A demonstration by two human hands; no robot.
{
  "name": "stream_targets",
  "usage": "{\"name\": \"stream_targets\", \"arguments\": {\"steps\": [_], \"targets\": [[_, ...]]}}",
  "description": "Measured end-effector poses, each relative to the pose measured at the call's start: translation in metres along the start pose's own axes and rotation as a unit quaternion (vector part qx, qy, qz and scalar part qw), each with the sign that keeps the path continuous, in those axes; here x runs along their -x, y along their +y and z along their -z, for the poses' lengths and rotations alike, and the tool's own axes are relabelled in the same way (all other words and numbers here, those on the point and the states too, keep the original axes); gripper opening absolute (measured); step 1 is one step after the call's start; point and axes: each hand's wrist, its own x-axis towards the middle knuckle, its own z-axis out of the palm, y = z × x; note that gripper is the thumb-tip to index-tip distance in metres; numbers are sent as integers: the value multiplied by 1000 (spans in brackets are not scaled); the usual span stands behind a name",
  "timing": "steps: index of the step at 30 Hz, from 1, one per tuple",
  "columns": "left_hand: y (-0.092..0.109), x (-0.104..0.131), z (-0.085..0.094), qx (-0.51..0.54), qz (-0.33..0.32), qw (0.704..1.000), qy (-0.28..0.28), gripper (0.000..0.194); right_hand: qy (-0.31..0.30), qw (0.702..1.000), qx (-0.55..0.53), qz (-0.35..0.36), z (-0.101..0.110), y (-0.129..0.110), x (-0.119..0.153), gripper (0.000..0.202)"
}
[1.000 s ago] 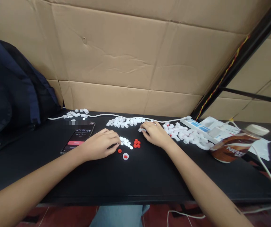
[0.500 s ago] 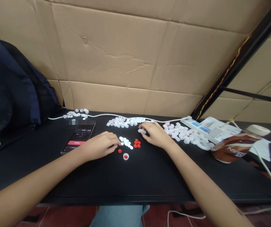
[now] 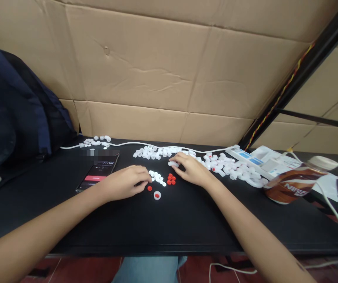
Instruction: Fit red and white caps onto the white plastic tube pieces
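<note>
- Right hand (image 3: 190, 169) clamps a translucent cap (image 3: 173, 163), just beyond the red discs (image 3: 171, 179)!
- Left hand (image 3: 130, 181) waits just left of the white discs (image 3: 157, 177); whether it grips anything, can't tell.

Soft even light, faint shadows, stretched edges, small pixelated patch by phone (image 3: 98, 171)

Good lane between my forearms (image 3: 68, 215), along the near edge of the black table (image 3: 171, 228). Low crossing from left hand (image 3: 129, 181) to right hand (image 3: 190, 167) hits white discs (image 3: 156, 175), then red caps (image 3: 171, 179). Phone (image 3: 99, 168) crowds left hand; beyond right hand, white pile (image 3: 230, 167) and bottle (image 3: 296, 182) block.
</note>
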Motion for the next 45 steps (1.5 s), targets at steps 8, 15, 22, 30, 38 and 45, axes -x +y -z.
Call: {"name": "stream_targets", "arguments": {"steps": [8,15,22,30,38,45], "targets": [[20,1,0,175,-72,982,1,20,20,994,-84,63,-2,-33,-1,24],[13,0,1,83,-73,994,20,19,18,994,-73,82,-5,-35,-2,25],[-12,3,25,-241,-10,970,4,21,17,996,-52,67,-4,-31,-1,25],[-18,7,30,-240,43,968,-54,24,14,997,-48,60,-5,-30,-1,27],[-28,10,22,-183,38,981,-56,25,7,997,-48,59,-3,-31,-1,26],[-26,10,26,-166,42,985,-39,20,13,997,-48,61,-3,-30,-1,26]]}}
